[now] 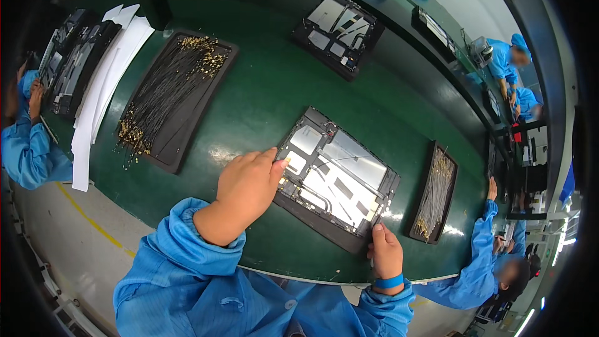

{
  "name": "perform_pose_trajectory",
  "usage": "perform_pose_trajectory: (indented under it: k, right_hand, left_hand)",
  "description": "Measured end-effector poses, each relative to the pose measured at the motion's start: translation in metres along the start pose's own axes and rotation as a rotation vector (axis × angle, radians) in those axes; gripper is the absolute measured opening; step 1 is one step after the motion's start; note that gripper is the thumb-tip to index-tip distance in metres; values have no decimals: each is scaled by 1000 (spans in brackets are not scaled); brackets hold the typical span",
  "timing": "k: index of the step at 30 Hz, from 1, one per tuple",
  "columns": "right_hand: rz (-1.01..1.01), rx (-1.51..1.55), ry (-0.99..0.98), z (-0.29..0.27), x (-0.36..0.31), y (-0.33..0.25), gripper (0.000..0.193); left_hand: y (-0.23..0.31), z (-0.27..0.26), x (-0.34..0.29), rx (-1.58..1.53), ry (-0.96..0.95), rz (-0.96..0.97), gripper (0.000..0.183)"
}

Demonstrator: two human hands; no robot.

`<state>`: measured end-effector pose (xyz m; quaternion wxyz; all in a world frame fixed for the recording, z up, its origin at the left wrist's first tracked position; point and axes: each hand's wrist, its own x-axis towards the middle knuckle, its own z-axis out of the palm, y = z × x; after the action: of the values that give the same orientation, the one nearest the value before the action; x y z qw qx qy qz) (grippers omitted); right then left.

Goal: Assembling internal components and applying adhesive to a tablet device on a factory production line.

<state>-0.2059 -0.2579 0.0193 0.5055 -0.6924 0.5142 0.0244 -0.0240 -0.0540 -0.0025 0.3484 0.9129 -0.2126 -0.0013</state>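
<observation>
An opened tablet point(337, 178) with bare inner parts, silver plates and thin dark cables lies tilted on a dark pad point(318, 224) before me. My left hand point(243, 184) is at its left edge, thumb over the inner parts and fingers curled together; what lies under the fingertips is hidden. At the near right corner, my right hand point(387, 251) has its thumb and bent fingers closed on the rim. A blue band point(389, 283) circles my right wrist.
Left stands a dark tray point(165, 161) of black cables with gold ends, beside white sheets point(115, 81) and stacked device parts point(81, 68). A narrower cable tray point(433, 193) stands right. Another opened tablet point(340, 31) lies farther back. Co-workers in blue sit around the green table point(262, 100).
</observation>
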Motion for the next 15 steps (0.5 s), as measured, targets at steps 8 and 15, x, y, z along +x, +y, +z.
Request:
perform_pose_trajectory:
  k: [8, 15]
  right_hand:
    - [161, 242, -123, -4, -14, -2, 40]
    - [264, 536, -373, 5, -12, -9, 30]
  left_hand:
    - [10, -4, 7, 35, 30, -62, 27]
    - [6, -1, 10, 38, 142, -85, 24]
